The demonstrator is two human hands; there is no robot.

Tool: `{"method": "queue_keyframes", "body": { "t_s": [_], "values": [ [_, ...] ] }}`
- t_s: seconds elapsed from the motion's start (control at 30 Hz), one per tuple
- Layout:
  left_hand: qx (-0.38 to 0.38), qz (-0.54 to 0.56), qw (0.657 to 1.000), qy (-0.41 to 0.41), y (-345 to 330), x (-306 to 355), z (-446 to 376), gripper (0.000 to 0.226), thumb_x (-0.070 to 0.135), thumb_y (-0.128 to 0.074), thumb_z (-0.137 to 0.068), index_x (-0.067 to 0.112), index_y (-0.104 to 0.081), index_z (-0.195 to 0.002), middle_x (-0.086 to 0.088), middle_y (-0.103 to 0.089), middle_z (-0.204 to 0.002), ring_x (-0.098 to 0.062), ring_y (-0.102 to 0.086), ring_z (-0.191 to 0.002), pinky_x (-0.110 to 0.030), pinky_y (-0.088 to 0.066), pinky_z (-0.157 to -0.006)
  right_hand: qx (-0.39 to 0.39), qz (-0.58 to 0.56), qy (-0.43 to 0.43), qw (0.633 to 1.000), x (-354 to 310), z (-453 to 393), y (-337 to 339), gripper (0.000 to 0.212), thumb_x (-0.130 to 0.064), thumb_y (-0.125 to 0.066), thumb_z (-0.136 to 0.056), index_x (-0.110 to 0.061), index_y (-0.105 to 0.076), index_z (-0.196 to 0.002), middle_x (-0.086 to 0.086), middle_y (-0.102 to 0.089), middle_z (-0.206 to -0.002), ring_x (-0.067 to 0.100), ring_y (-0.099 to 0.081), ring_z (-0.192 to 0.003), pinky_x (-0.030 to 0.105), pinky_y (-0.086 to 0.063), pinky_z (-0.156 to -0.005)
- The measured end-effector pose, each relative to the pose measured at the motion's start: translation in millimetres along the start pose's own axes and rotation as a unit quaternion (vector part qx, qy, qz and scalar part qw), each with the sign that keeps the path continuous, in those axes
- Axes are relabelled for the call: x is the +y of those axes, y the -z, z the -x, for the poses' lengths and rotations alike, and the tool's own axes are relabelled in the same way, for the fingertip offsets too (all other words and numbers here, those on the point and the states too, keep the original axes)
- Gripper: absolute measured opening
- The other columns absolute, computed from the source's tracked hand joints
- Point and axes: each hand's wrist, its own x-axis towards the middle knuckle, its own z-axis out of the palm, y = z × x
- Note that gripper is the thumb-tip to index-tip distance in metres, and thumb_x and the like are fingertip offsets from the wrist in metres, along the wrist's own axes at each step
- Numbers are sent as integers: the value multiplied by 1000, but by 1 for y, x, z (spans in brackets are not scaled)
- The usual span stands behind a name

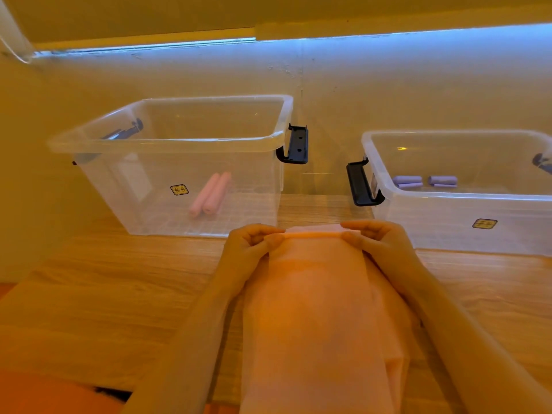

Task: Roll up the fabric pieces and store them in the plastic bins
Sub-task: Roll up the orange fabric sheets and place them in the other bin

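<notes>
The left hand (254,243) and right hand (373,239) are each pinching the far edge of the pink fabric (316,309), which is lying on the wooden table (119,279). Two pink rolls (210,194) are lying in the left bin (167,141); purple rolls (424,181) are lying in the right bin (448,198).

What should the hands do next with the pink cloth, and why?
Probably roll the far edge toward the body. Both the left hand and the right hand pinch the pink fabric at its far edge, where only a thin first fold shows; the rest lies flat on the table. Two finished pink rolls already lie in the left bin.
</notes>
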Motion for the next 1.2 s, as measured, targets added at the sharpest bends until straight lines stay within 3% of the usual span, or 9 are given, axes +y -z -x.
{"method": "queue_keyframes", "body": {
  "t_s": [0.1, 0.27, 0.4, 0.57, 0.7, 0.77, 0.87, 1.0, 1.2],
  "values": [
    [-8, -2, 1000, -6, -1, 1, 1, 10, 19, -64, -89, 11, -69, -94, 2, -66, -69, -9, -61, -65, -19, -49, -57, -6, 12, 12, 1000, 1, 0, -1, 10, -19, -66, -87, -19, -73, -93, -6, -73, -82, 4, -68, -76, 14, -53, -62],
    [-18, 31, 999, -3, 0, 2, 2, 12, 18, -62, -90, 12, -68, -99, -8, -68, -73, -14, -64, -68, -25, -52, -60, -6, 39, 38, 999, 1, 0, -3, 9, -18, -62, -89, -18, -70, -86, -1, -69, -67, 2, -64, -61, 13, -52, -57],
    [-11, 72, 997, 10, 0, 3, 2, 17, 11, -62, -88, 17, -73, -100, 0, -73, -89, -10, -67, -81, -18, -52, -66, -11, 18, 30, 999, 1, 0, -2, 10, -20, -64, -88, -23, -72, -93, -4, -73, -77, 5, -68, -74, 17, -55, -64],
    [-20, 55, 998, 12, 0, 4, 2, 20, 22, -58, -92, 21, -73, -104, 6, -72, -104, -9, -63, -101, -26, -52, -84, -12, -21, 9, 1000, -1, 2, -2, 13, -16, -66, -86, -19, -72, -97, -1, -72, -82, 5, -68, -73, 18, -56, -63],
    [2, 13, 1000, -1, 0, 2, 1, 23, 20, -64, -89, 24, -68, -111, 6, -68, -74, -5, -62, -73, -17, -51, -64, 2, -11, 8, 1000, 0, 1, -2, 11, -21, -68, -84, -17, -74, -93, -5, -73, -83, 7, -68, -79, 16, -54, -62],
    [20, 16, 1000, 5, 1, 2, 1, 20, 18, -69, -84, 17, -70, -104, 7, -70, -73, -3, -63, -71, -15, -48, -60, 11, -8, 9, 1000, 1, 0, -1, 12, -19, -70, -83, -18, -74, -94, 1, -74, -83, 9, -69, -76, 17, -54, -61],
    [26, 43, 999, 5, 0, 3, 1, 15, 13, -69, -83, 9, -72, -97, 7, -71, -74, -1, -64, -69, -13, -48, -59, 7, -19, 2, 1000, 2, -1, 0, 20, -19, -70, -83, -22, -71, -102, 6, -74, -83, 12, -70, -74, 19, -56, -61],
    [20, 76, 997, 26, 2, 3, 1, 18, 15, -67, -85, 18, -73, -102, 3, -74, -88, -6, -68, -79, -17, -51, -63, 7, -16, 3, 1000, 3, -2, 1, 19, -24, -70, -82, -17, -73, -100, -1, -74, -85, 12, -71, -78, 23, -58, -64],
    [3, 35, 999, 0, 2, 3, 1, 10, 17, -62, -89, 20, -71, -92, 6, -68, -75, -6, -61, -70, -22, -48, -66, 16, 3, 24, 1000, 4, -3, -1, 7, -21, -66, -86, -16, -71, -87, 0, -71, -77, 5, -66, -68, 18, -54, -59]
  ]
}}
